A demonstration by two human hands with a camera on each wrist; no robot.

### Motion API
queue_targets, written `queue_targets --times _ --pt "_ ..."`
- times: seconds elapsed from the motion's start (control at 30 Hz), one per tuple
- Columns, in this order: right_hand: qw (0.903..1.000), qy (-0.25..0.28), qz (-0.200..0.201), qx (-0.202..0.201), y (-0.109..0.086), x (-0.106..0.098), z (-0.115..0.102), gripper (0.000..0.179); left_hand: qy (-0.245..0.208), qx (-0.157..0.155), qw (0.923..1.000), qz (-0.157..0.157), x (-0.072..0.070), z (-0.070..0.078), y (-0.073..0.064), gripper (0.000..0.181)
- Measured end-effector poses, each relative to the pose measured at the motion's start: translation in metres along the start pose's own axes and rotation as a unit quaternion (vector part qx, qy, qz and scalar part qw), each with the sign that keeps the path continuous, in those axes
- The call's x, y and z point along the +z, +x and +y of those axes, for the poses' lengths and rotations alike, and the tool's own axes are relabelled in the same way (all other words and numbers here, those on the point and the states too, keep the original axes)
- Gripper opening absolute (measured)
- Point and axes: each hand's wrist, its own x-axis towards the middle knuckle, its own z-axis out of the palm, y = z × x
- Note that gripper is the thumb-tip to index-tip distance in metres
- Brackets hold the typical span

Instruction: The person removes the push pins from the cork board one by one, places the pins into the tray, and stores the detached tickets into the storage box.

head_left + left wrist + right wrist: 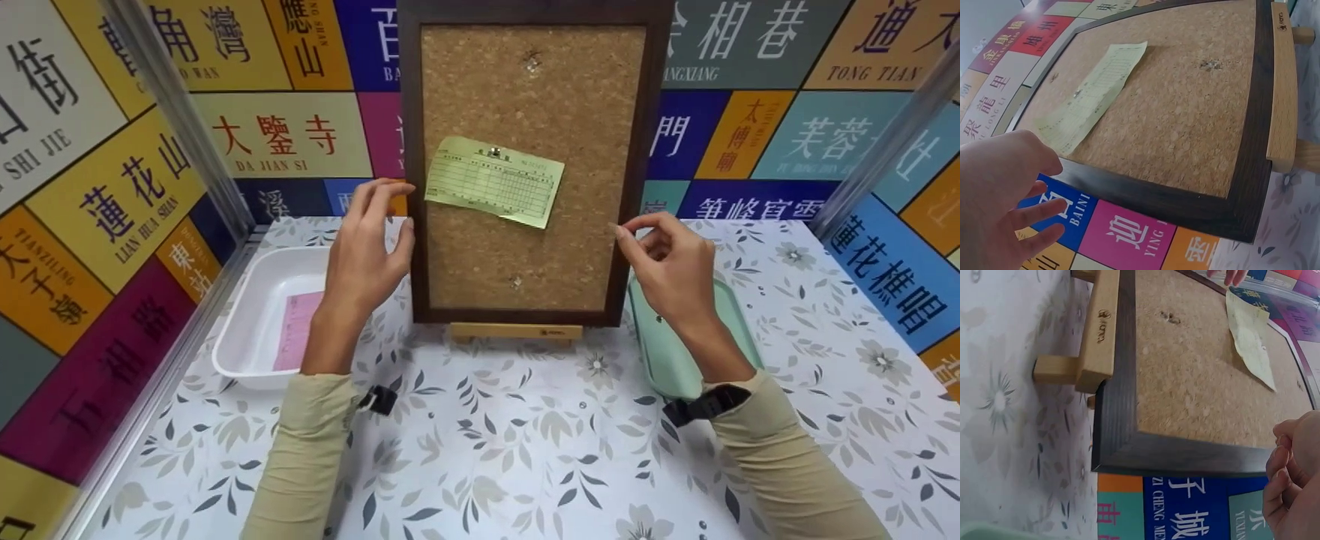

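Note:
A green printed slip (495, 182) hangs tilted on the framed cork board (529, 255), with a small shiny pin (495, 152) at its top edge. My left hand (369, 244) is beside the frame's left edge, fingers loosely bent and thumb apart; its fingertips are close to the slip's left end. At the right edge my right hand (671, 259) has thumb and index tips together, overlapping the dark frame in the head view, the other fingers curled. I cannot tell whether anything tiny is between those tips. Small shiny clusters (531, 61) mark the cork above and below the slip.
The board stands on a wooden easel (517, 331). Left of it, a white basin (255, 315) contains a pink paper (300, 330). A mint green tray (667, 360) lies partly under my right wrist. Colourful sign-patterned panels (277, 135) rise behind the flowered tabletop (480, 450).

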Motion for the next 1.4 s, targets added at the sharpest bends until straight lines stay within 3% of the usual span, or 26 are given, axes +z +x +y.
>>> queue_targets --times 0.3,0.63,0.87,1.4 --pt "0.9994 -0.007 -0.01 -0.033 0.015 0.031 0.008 0.015 -0.015 -0.007 0.9997 0.016 0.019 0.006 0.012 0.038" --pt "0.9987 0.004 -0.017 -0.048 0.037 0.044 -0.014 0.015 -0.019 -0.035 0.998 0.049 0.032 0.008 0.019 0.024" --pt "0.9975 -0.006 -0.046 -0.053 0.046 0.063 -0.022 0.013 -0.019 -0.041 0.9967 0.067 0.04 0.01 0.022 0.032" --pt "0.9905 -0.092 -0.09 -0.047 0.069 0.093 -0.04 0.01 -0.049 -0.068 0.9929 0.085 0.054 0.015 0.024 0.028"
